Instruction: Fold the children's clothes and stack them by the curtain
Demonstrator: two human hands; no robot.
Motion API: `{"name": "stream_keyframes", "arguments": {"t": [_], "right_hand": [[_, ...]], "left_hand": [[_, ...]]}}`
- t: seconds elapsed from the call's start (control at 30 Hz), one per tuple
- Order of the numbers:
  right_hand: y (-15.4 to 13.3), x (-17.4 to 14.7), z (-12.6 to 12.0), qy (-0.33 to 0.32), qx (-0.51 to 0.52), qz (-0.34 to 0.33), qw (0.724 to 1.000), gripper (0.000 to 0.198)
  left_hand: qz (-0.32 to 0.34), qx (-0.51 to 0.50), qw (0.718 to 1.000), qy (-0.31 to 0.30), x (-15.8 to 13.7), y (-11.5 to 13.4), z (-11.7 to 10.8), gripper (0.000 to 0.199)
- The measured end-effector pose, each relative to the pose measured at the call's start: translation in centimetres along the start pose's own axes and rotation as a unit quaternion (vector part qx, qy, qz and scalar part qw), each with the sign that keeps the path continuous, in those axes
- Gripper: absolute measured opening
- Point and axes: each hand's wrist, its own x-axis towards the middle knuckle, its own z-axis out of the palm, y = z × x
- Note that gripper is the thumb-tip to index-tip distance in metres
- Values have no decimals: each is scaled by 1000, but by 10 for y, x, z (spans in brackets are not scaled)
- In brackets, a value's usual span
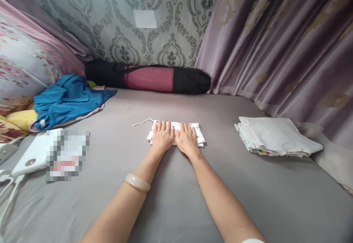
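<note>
Grip spread flat: left hand (163, 135) and right hand (187, 137) atop folded printed cloth (201, 136), inside far edge of bed (176, 199); even pressure advisable.

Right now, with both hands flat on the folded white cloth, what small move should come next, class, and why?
Probably tuck in the white cord: it trails onto the bed sheet from the far left corner of the folded cloth. The left hand seems better placed for this, being nearer, while the right hand keeps the cloth pressed.
</note>
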Motion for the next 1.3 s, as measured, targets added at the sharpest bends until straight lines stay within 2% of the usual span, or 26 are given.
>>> {"name": "stream_keyframes", "arguments": {"t": [0.27, 0.47, 0.73, 0.93, 1.1, 1.3], "right_hand": [[12, 0, 0, 22, -25, 39, 999, 57], [21, -1, -5, 10, -27, 58, 998, 57], [42, 0, -15, -16, -45, 22, 999, 54], [57, 1, -16, -16, -40, 41, 998, 54], [58, 3, -13, -6, -32, 92, 995, 58], [58, 2, -15, -8, -29, 98, 995, 58]], "left_hand": [[-53, -10, 999, 4, -2, 0, 0, 66], [-43, -5, 999, 11, -4, -8, -4, 63], [13, -20, 1000, -20, -1, -35, -11, 46], [-7, -36, 999, -30, 0, -45, -15, 46], [-33, -28, 998, -46, 1, -47, -14, 50], [-51, -10, 997, -53, 2, -48, -12, 57]]}}
